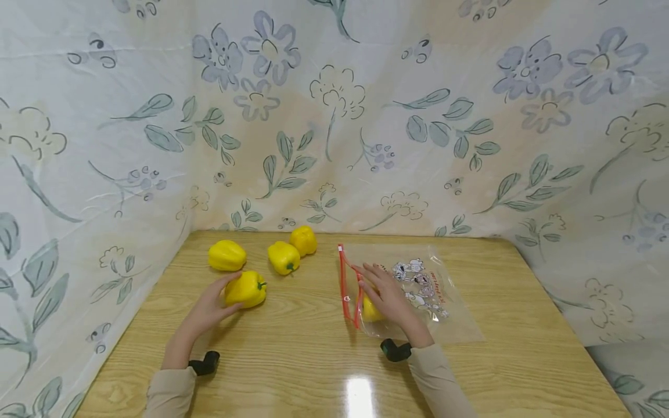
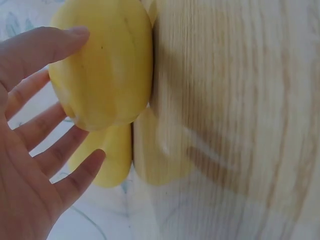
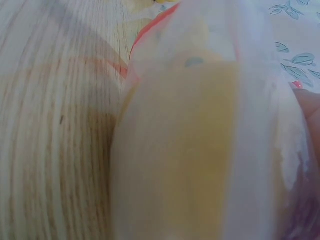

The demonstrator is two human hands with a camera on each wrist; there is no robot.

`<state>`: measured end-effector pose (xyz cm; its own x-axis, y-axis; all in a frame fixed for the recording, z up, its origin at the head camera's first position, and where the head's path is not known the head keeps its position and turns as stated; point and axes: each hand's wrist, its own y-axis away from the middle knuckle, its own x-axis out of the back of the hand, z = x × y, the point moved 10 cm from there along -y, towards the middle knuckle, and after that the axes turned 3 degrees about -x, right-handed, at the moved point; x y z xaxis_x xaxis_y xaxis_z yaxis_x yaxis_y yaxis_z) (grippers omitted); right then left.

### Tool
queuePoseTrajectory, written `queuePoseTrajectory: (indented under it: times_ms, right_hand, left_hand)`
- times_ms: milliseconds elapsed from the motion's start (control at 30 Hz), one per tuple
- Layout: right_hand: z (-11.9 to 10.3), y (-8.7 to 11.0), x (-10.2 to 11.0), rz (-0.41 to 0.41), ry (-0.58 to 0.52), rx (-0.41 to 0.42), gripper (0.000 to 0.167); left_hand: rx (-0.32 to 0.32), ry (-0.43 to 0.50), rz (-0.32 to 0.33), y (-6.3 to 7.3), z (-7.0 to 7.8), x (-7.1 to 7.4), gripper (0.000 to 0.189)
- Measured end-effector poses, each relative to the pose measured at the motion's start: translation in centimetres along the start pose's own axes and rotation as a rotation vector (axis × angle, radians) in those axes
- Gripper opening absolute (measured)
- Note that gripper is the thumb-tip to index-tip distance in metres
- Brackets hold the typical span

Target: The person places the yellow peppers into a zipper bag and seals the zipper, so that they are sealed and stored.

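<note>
My left hand [image 1: 211, 305] has its thumb and fingers around a yellow bell pepper [image 1: 247, 289] resting on the table. In the left wrist view the thumb [image 2: 55, 42] lies over the side of that pepper, and the ring and little fingers spread free of it. My right hand [image 1: 387, 293] rests with fairly straight fingers on a clear zip bag [image 1: 455, 319]. Under that hand, inside the bag near its red-edged mouth, lies another yellow pepper [image 1: 370, 310]. The right wrist view shows it blurred through the plastic, with most of the hand hidden.
Beyond my left hand are another yellow pepper [image 1: 227, 255] and two touching ones, the nearer pepper [image 1: 282, 258] and the farther pepper [image 1: 304, 240]. The wooden table [image 1: 303, 354] ends at a floral cloth [image 1: 334, 174] at the back and sides.
</note>
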<state>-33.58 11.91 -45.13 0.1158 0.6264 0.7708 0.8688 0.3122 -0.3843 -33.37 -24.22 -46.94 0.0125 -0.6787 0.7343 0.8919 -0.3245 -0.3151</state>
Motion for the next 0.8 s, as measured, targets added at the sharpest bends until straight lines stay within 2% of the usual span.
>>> queuePoseTrajectory:
  times_ms: [300, 533, 800]
  right_hand:
    - [-0.1, 0.0, 0.1, -0.004, -0.005, -0.002, 0.040]
    - [0.1, 0.0, -0.2, -0.015, 0.001, -0.024, 0.040]
    - [0.1, -0.1, -0.1, -0.011, 0.004, -0.017, 0.039]
  left_hand:
    - [0.004, -0.013, 0.022, 0.0, 0.6, 0.0, 0.065]
    - [-0.010, -0.012, 0.049, -0.3, 2.0, 0.0, 0.064]
    - [0.001, 0.020, 0.016, -0.9, 3.3, -1.2, 0.064]
